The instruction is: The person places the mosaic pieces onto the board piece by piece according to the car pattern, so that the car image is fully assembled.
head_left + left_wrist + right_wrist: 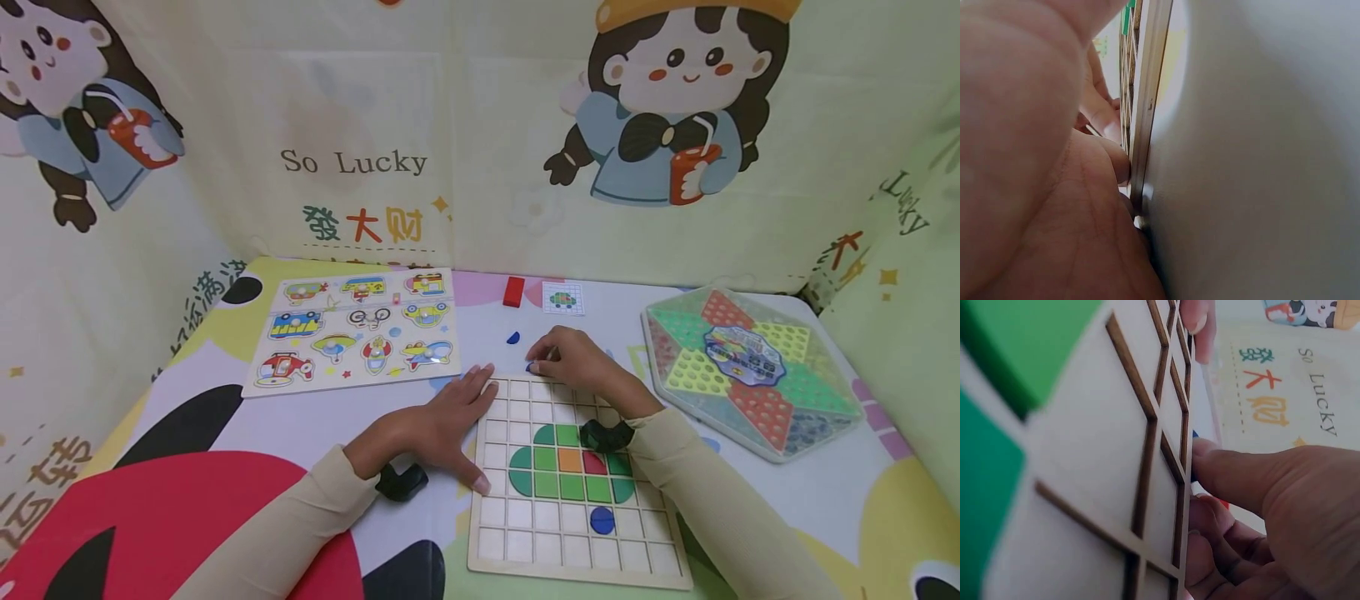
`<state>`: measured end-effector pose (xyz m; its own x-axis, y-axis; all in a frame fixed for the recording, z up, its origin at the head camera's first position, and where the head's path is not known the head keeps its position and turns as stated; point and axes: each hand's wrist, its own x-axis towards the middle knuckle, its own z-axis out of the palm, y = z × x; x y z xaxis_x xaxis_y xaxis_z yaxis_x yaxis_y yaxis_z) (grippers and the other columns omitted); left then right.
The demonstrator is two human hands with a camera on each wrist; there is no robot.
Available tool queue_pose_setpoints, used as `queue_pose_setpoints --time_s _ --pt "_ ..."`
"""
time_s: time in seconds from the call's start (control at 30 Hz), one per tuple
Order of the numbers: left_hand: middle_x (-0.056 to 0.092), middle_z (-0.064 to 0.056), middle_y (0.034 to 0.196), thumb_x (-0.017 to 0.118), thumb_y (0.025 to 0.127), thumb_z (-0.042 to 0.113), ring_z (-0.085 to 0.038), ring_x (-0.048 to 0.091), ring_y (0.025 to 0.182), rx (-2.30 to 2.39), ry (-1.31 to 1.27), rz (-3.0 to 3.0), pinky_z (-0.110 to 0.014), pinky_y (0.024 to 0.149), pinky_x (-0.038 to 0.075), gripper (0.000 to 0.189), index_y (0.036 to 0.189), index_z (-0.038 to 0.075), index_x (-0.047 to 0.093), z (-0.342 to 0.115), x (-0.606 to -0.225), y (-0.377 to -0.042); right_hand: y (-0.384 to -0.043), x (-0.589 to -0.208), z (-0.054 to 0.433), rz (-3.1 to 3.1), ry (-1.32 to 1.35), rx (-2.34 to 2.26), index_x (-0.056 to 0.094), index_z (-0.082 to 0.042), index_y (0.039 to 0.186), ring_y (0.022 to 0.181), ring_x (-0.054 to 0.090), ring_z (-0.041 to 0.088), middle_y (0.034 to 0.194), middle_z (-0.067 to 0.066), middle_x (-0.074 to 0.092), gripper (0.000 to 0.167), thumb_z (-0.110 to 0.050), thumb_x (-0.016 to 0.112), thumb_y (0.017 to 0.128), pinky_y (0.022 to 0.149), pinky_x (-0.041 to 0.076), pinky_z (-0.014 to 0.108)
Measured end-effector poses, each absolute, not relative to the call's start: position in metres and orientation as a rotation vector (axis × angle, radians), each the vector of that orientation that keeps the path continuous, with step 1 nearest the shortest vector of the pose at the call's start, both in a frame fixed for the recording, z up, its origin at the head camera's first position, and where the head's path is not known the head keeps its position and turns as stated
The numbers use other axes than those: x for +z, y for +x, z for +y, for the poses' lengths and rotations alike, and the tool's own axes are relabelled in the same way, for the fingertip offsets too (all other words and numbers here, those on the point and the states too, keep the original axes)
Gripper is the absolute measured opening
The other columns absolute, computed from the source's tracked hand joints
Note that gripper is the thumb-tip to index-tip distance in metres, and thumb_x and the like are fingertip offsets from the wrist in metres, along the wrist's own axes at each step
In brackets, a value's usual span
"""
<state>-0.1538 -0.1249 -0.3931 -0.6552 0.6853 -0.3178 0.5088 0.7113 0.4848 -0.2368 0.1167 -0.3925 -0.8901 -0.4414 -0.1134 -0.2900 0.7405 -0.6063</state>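
A wooden grid board (517, 546) lies in front of me, with green, orange and red tiles set in its middle cells. Two blue half-circle tiles (602, 521) form a disc in a lower cell. My left hand (444, 427) rests spread along the board's left edge, thumb and fingertips at the rim. Just past the far edge, my right hand (576, 360) has its fingers curled and pinches a small blue tile (530, 367), mostly covered by the fingertips. Another blue half-circle tile (513, 337) lies on the table beyond it.
Behind the board lie a red block (513, 292) and a small pattern card (562, 298). A vehicle puzzle board (352, 329) sits at the back left. To the right is a hexagonal checkers box (750, 371). A printed curtain (495, 167) hangs behind the table.
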Motion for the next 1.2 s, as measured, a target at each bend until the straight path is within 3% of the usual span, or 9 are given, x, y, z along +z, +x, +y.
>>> queue_pose_setpoints --time_s 0.13,0.33,0.87,1.2 --pt "-0.012 -0.007 0.162 0.076 0.071 0.064 -0.023 -0.015 0.146 0.486 0.92 2.438 -0.043 0.117 -0.002 0.124 0.157 0.007 0.008 -0.124 -0.394 -0.154 -0.236 -0.394 0.119 2.701 -0.626 -0.889 0.075 -0.009 0.092 0.081 0.053 0.02 0.092 0.002 0.061 0.004 -0.009 0.071 0.09 0.073 0.049 0.031" --pt "-0.011 -0.006 0.162 0.076 0.07 0.064 -0.023 -0.014 0.146 0.487 0.903 2.438 -0.043 0.117 -0.001 0.124 0.157 0.008 0.008 -0.124 -0.395 -0.153 -0.233 -0.392 0.122 2.723 -0.601 -0.994 0.069 -0.01 0.095 0.078 0.056 0.02 0.089 0.001 0.065 0.003 -0.01 0.067 0.093 0.076 0.051 0.032" --pt "-0.011 -0.006 0.162 0.076 0.07 0.064 -0.023 -0.015 0.146 0.47 0.895 2.442 -0.043 0.117 -0.001 0.124 0.157 0.008 0.008 -0.123 -0.39 -0.153 -0.224 -0.389 0.124 2.728 -0.666 -1.177 0.074 -0.007 0.107 0.083 0.058 0.02 0.099 0.003 0.066 0.018 -0.004 0.068 0.09 0.078 0.053 0.033" --pt "-0.011 -0.007 0.162 0.077 0.07 0.063 -0.024 -0.014 0.146 0.485 0.904 2.439 -0.043 0.117 -0.001 0.123 0.157 0.007 0.009 -0.123 -0.391 -0.154 -0.215 -0.384 0.125 2.647 -0.583 -1.225 0.072 -0.005 0.111 0.082 0.06 0.021 0.094 0.004 0.068 0.023 -0.005 0.071 0.088 0.08 0.055 0.033"
